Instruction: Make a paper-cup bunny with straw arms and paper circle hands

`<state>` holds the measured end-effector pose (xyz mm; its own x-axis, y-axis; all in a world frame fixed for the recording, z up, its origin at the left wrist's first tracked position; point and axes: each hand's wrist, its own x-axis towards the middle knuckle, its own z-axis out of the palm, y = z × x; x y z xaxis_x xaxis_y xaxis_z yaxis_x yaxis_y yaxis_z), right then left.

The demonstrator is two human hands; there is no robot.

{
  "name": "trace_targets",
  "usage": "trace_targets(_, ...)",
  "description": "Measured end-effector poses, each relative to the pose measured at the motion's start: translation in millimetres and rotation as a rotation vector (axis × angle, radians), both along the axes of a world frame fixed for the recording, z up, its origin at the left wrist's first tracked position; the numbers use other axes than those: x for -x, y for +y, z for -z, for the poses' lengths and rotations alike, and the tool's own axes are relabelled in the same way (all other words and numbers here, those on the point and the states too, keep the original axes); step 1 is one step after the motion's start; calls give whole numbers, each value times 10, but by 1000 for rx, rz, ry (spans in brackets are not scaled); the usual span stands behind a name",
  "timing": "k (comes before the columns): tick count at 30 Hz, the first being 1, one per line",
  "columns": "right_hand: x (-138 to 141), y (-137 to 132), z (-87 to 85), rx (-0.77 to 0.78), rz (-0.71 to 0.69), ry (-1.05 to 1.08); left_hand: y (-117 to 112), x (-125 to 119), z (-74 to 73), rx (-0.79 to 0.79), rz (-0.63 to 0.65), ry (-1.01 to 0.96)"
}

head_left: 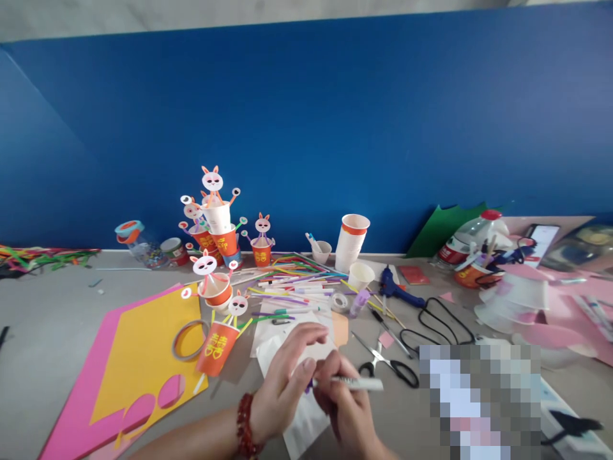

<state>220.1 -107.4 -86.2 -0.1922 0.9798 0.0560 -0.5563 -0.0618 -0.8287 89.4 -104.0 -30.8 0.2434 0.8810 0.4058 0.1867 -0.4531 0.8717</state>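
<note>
On my feed, the right hand point(345, 390) grips a white marker point(368, 384). The left hand point(286, 386) half-curls its fingers; I can't tell their hold.

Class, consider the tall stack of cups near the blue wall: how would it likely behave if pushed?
The stack of cups would probably tip readily, being tall and narrow. It is likely light for its height, since its open top shows a thin rim. If toppled, its round sides might let it roll.
</note>
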Motion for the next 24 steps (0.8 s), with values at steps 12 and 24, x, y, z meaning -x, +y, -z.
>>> trace_targets(12,-271,266,-3,272,-12,-222,934,468,6,-131,-219,1055)
trace_targets(24,-847,38,309,-203,105,-986,1190,385,234,-128,-137,1089)
